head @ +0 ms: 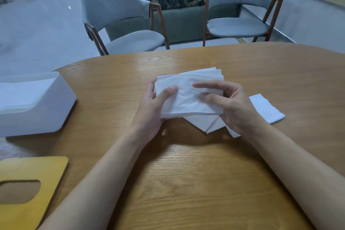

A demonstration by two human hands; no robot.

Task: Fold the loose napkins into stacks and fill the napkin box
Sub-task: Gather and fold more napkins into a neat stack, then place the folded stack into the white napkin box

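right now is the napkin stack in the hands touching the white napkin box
Apart. The head view shows bare table between the napkin stack, held by the left hand and right hand, and the napkin box further left.

White napkin stack (188, 95), box (37, 102) leftward

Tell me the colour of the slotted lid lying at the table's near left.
The slotted lid is yellow, seen best in the head view, bottom left.
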